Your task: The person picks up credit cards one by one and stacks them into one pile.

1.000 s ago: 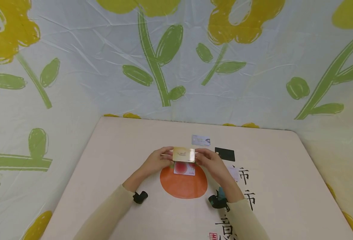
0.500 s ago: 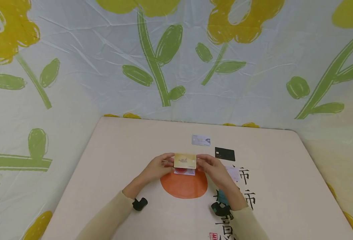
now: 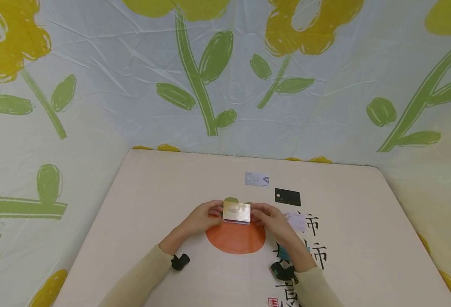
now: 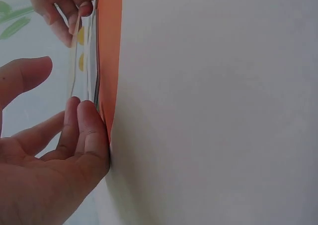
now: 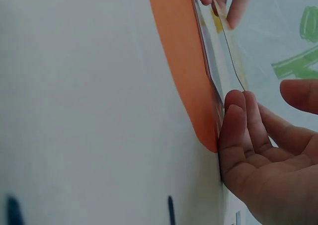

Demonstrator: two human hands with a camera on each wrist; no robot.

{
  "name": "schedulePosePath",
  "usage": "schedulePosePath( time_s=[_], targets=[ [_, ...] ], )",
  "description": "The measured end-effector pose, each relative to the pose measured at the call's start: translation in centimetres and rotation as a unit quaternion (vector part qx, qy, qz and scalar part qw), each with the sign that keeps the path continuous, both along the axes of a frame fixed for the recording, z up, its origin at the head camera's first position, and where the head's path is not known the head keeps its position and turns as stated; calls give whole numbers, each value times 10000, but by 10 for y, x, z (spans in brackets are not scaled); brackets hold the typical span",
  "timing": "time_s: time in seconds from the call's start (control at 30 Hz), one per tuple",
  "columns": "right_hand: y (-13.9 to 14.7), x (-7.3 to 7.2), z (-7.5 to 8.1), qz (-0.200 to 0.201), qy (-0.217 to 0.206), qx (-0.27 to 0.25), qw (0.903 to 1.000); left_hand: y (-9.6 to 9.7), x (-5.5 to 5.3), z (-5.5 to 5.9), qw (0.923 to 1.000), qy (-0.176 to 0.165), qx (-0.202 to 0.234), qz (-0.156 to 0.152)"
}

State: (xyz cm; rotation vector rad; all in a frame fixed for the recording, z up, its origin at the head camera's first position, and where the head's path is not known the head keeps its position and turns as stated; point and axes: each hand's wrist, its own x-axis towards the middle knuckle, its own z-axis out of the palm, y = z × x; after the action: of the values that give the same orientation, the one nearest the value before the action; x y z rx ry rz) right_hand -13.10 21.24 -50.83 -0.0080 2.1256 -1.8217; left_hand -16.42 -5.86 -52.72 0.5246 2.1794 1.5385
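A shiny gold card (image 3: 236, 211) is held just above the table at its short ends, between my left hand (image 3: 201, 218) and my right hand (image 3: 268, 216). Beneath it lies another card (image 3: 236, 222), of which only a thin pale strip shows in the head view. From the left wrist, the gold card (image 4: 74, 68) appears edge-on, apart from the lower card edges (image 4: 94, 51). My left fingertips (image 4: 89, 113) touch its near end, with the thumb raised away. In the right wrist view, my right fingertips (image 5: 233, 113) touch the opposite end, thumb also off.
Beyond the hands lie a silver card (image 3: 257, 179) and a black card (image 3: 287, 197). A pale purple card (image 3: 296, 222) and a teal one (image 3: 284, 253) lie near my right forearm, partly covered. The tablecloth (image 3: 152, 183) carries an orange circle (image 3: 236, 238) and black characters.
Both hands have come down and nearer with the gold card, which now covers most of the pink-and-white card that showed below it.
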Motion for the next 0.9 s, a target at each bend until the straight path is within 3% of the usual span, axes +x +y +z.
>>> schedulePosePath(
  time_s=[0.4,0.53,0.67,0.77,0.9],
  targets=[
    [-2,1,-4,103,117,365,9992,3,-1,3,9991,50,-420,-95],
    [-3,3,0,70,120,474,9988,5,-3,5,9981,102,-595,-108],
    [-7,5,14,129,103,581,9982,7,-5,5,9972,132,-731,-118],
    [-8,4,13,100,90,697,9975,8,-5,5,9966,116,-802,-111],
    [-7,1,1,29,124,796,9967,9,-6,5,9959,119,-892,-112]
  ],
)
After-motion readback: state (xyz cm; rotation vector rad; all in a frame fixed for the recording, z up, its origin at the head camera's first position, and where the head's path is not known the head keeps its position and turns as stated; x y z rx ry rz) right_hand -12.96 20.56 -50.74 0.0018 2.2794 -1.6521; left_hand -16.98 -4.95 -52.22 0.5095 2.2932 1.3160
